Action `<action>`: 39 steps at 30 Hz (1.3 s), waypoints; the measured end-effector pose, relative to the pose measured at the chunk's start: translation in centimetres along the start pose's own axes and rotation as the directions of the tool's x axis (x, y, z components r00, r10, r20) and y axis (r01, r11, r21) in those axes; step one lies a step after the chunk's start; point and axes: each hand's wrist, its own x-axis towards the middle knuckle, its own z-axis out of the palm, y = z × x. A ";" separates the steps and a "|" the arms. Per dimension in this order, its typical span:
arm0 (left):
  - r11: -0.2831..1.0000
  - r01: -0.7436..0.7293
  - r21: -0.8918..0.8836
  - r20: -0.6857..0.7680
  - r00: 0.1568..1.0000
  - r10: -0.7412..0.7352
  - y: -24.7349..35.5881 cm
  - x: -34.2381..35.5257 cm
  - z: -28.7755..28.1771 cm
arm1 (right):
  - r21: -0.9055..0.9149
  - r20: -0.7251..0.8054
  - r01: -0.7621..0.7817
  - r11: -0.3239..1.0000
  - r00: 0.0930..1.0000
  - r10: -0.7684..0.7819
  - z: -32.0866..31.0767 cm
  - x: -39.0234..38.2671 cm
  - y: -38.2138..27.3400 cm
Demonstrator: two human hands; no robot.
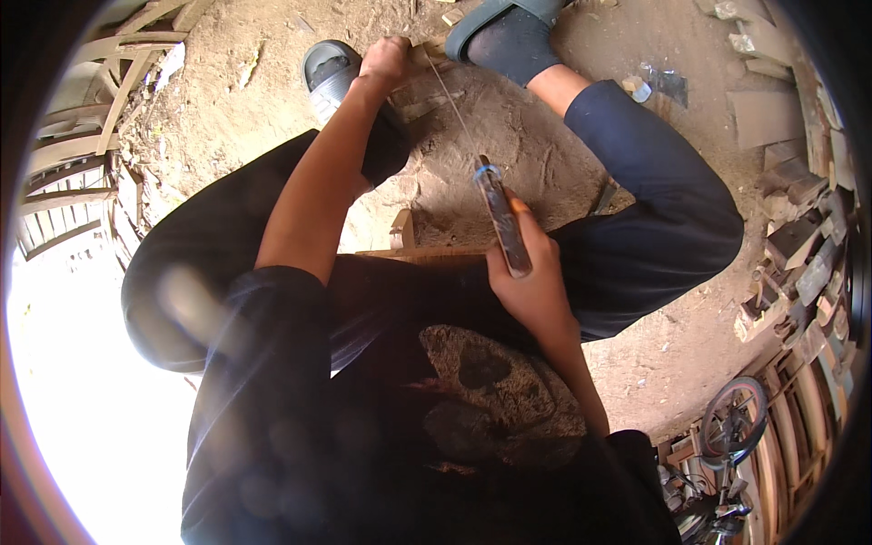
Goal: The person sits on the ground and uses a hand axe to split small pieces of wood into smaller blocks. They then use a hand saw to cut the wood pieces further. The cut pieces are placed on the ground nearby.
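My right hand (538,277) is closed round the dark handle (502,218) of a handsaw, which has a blue band near its front end. From there the thin saw blade (451,102), seen nearly edge-on, runs forward and a little left. Its far part lies at a piece of wood (429,47) on the ground between my feet. My left hand (387,60) is closed on the left end of that wood, just beside the blade. My fingers hide part of the wood. Whether the blade sits in a cut cannot be made out.
My feet, in grey slip-on sandals (331,77), stand either side of the wood. A small wood block (401,229) and a board edge (427,252) are close to my body. Wood offcuts (799,236) pile up at right, with a bicycle wheel (732,422) nearer. Curved timbers (118,82) stand far left.
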 end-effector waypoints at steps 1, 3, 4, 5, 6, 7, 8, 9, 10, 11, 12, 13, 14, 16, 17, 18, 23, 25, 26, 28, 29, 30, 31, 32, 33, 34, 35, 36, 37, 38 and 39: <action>0.998 -0.029 0.057 -0.001 1.000 0.029 -0.7 0.0 -0.3 | 0.048 0.022 0.001 0.999 1.000 -0.002 -0.4 -1.0 0.0; 0.999 0.050 0.006 0.008 0.999 -0.050 -0.8 -0.7 -0.9 | 0.047 0.021 -0.014 0.999 1.000 0.013 -1.2 -4.2 0.3; 0.996 0.082 -0.033 0.016 0.997 -0.081 -0.3 -0.9 -1.3 | 0.037 -0.020 0.056 0.998 0.998 -0.055 -1.3 -4.1 0.4; 0.997 0.067 -0.027 0.027 0.997 -0.066 -0.2 -0.6 -1.6 | 0.025 -0.061 0.125 0.992 0.990 -0.124 -1.3 -3.8 0.6; 0.999 0.052 -0.012 0.044 0.998 -0.052 -0.5 -0.9 -1.8 | 0.036 -0.043 0.114 0.993 0.993 -0.112 -1.3 -3.3 0.8; 0.999 0.033 -0.014 0.058 0.998 -0.032 -0.8 -0.4 -1.4 | 0.034 -0.031 0.093 0.995 0.995 -0.092 -1.5 -2.6 0.9; 0.994 -0.039 0.102 -0.016 0.999 0.041 -1.4 0.1 0.8 | 0.033 -0.019 0.057 0.998 0.998 -0.057 -1.6 -2.3 1.0; 0.964 -0.083 0.251 -0.094 0.990 0.110 -2.9 0.6 2.9 | 0.032 0.001 0.044 0.998 0.999 -0.045 -1.6 -1.7 1.0; 0.911 -0.111 0.398 -0.157 0.970 0.187 -4.7 1.3 4.7 | 0.030 0.021 0.032 0.999 0.999 -0.033 -1.6 -1.2 0.9; 0.947 0.009 0.321 -0.221 0.973 0.065 -2.3 0.5 3.9 | 0.013 -0.007 0.049 0.999 0.999 -0.049 -1.9 -2.4 1.0; 0.966 0.052 0.255 -0.117 0.993 -0.023 -1.2 0.6 3.9 | -0.002 -0.024 0.060 0.998 0.998 -0.060 -2.2 -3.8 1.1; 0.973 0.114 0.200 -0.028 0.993 -0.110 -0.7 1.0 3.3 | -0.052 -0.051 0.083 0.995 0.995 -0.085 -2.4 -5.1 1.2; 0.972 0.180 0.150 0.065 0.979 -0.191 -0.5 1.3 2.5 | -0.055 -0.049 0.087 0.995 0.995 -0.090 -2.4 -5.1 1.1; 0.979 0.176 0.106 0.062 0.981 -0.184 0.3 0.6 1.8 | -0.035 -0.020 0.060 0.998 0.998 -0.061 -2.4 -3.7 0.9; 0.970 0.233 0.064 0.048 0.971 -0.236 0.4 0.4 1.7 | 0.005 0.013 0.049 0.999 0.999 -0.049 -2.0 -1.9 0.8; 0.957 0.288 0.026 0.029 0.957 -0.289 0.2 0.5 1.3 | 0.011 0.039 -0.034 0.999 0.999 0.033 -1.8 -1.1 0.0; 0.983 0.181 -0.019 -0.102 0.978 -0.182 0.0 -0.2 2.7 | -0.081 0.014 0.051 0.995 0.999 -0.050 -1.9 -2.5 -0.4; 0.987 0.161 0.021 -0.158 0.975 -0.155 0.4 -0.2 2.4 | -0.110 0.000 0.155 0.982 0.988 -0.156 -2.0 -3.1 0.0; 0.988 0.151 0.041 -0.185 0.972 -0.142 0.6 -0.5 2.5 | -0.107 0.010 0.190 0.976 0.982 -0.190 -2.1 -2.6 0.0; 0.992 0.114 0.050 -0.140 0.984 -0.106 -1.1 0.4 4.4 | -0.041 0.131 -0.090 0.995 0.987 0.095 -1.5 1.1 -1.6; 0.993 0.115 0.033 -0.141 0.984 -0.109 -0.2 0.3 4.4 | -0.047 0.136 -0.126 0.991 0.982 0.131 -1.5 1.5 -1.9; 0.994 0.109 0.006 -0.139 0.984 -0.107 0.4 0.8 4.4 | -0.063 0.131 -0.171 0.983 0.975 0.178 -1.4 2.0 -2.6; 0.992 0.112 0.054 -0.238 0.966 -0.096 -0.7 0.6 5.1 | -0.086 0.120 -0.075 0.993 0.989 0.085 -1.6 0.2 -2.3; 0.986 0.146 0.077 -0.173 0.976 -0.131 -2.0 1.1 5.6 | -0.107 0.111 0.021 0.994 0.994 -0.009 -1.9 -1.6 -1.8; 0.984 0.114 0.137 -0.198 0.976 -0.085 -1.6 0.9 5.8 | -0.131 0.056 0.103 0.986 0.994 -0.096 -2.3 -2.8 -1.9; 0.976 0.083 0.199 -0.221 0.975 -0.038 -1.3 0.6 6.0 | -0.138 0.066 0.106 0.985 0.993 -0.098 -2.4 -2.9 -1.7; 0.979 0.079 0.189 -0.221 0.975 -0.036 -1.2 0.5 6.0 | -0.143 0.076 0.110 0.984 0.992 -0.100 -2.7 -2.8 -1.5; 0.981 0.074 0.179 -0.221 0.975 -0.033 -1.3 0.7 5.8 | -0.148 0.086 0.114 0.982 0.991 -0.102 -2.7 -2.3 -1.5; 0.988 0.048 0.144 -0.219 0.976 -0.016 -0.2 1.1 5.8 | -0.130 0.086 -0.067 0.989 0.993 0.078 -2.0 -0.6 -2.1; 0.989 0.070 0.133 -0.230 0.972 -0.037 -0.7 0.5 5.7 | -0.108 0.097 -0.052 0.993 0.993 0.063 -1.5 0.8 -1.2; 0.992 0.069 0.109 -0.240 0.970 -0.041 -0.9 0.7 5.8 | -0.092 0.087 -0.052 0.994 0.994 0.060 -0.7 2.1 -0.7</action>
